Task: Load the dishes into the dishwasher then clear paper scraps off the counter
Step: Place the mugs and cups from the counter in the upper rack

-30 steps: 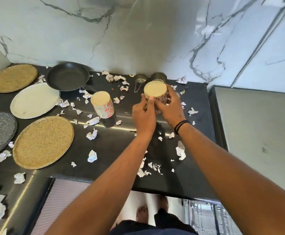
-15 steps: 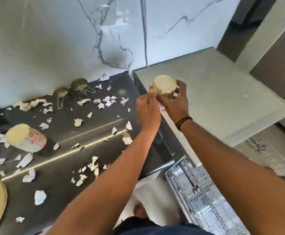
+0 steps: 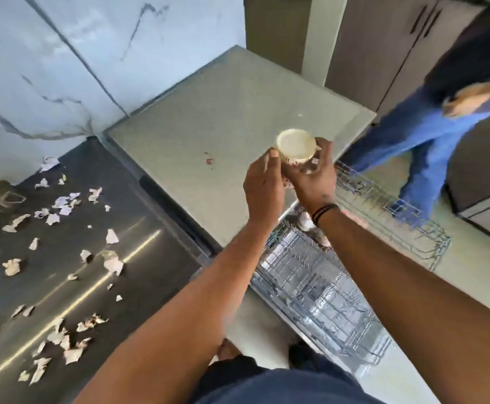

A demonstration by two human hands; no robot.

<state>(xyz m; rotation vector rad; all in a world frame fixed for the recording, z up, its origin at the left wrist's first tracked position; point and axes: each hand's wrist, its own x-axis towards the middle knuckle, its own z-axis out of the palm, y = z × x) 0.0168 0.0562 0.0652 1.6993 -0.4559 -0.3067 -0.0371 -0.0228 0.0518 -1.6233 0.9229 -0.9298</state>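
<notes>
Both hands, left (image 3: 262, 189) and right (image 3: 311, 177), clasp upturned cup (image 3: 295, 147) between them, above dishwasher rack (image 3: 311, 284).

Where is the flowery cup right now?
In the head view, the cream cup with red flower print sits upside down right of centre, held between the left hand and right hand, above the grey wire dishwasher rack.

No legible text, labels, brands or numbers anywhere. The cup (image 3: 295, 147) I hold carries only a red pattern, too blurred to read as lettering. The paper scraps (image 3: 63, 342) on the counter (image 3: 139, 228) show no readable print. The dishwasher (image 3: 229, 118) top bears no marking.
</notes>
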